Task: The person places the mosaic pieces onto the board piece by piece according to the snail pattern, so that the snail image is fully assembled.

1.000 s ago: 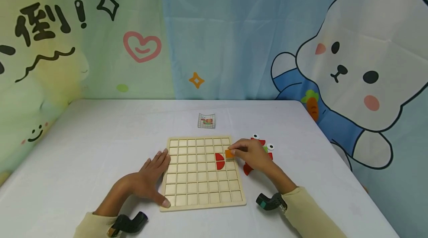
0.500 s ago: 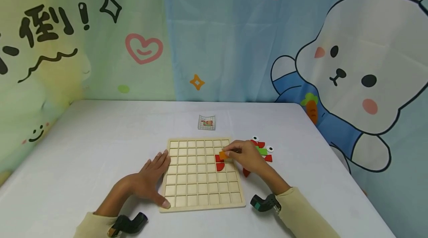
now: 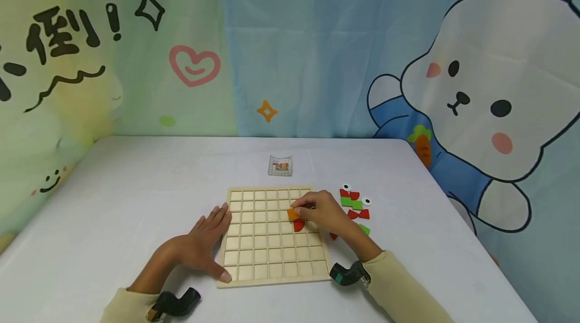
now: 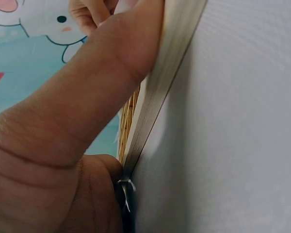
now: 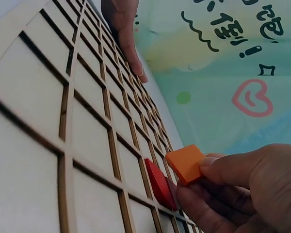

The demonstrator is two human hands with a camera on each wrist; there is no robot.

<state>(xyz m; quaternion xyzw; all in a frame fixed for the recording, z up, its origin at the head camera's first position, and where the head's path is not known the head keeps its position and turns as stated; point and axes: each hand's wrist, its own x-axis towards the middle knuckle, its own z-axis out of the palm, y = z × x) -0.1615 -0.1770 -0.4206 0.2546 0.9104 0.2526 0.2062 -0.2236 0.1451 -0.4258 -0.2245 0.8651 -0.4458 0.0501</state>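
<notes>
My right hand pinches an orange square tile between thumb and fingers, held over the right part of a wooden grid board. A red quarter-round piece lies in a cell just below the orange tile in the head view. A second red piece beside it is hidden by the tile and fingers there; in the right wrist view the red pieces sit right next to the tile. At the board's left edge rests my left hand, fingers straight and spread, its thumb along the near-left corner.
Right of the board lie several loose pieces: red ones, green ones and white eye discs. A small picture card lies behind the board on the white tabletop. A printed cloth hangs behind.
My right hand has carried the orange tile leftward from the board's right edge to above the red pieces, uncovering more loose pieces. The left hand stays on the board's edge.
</notes>
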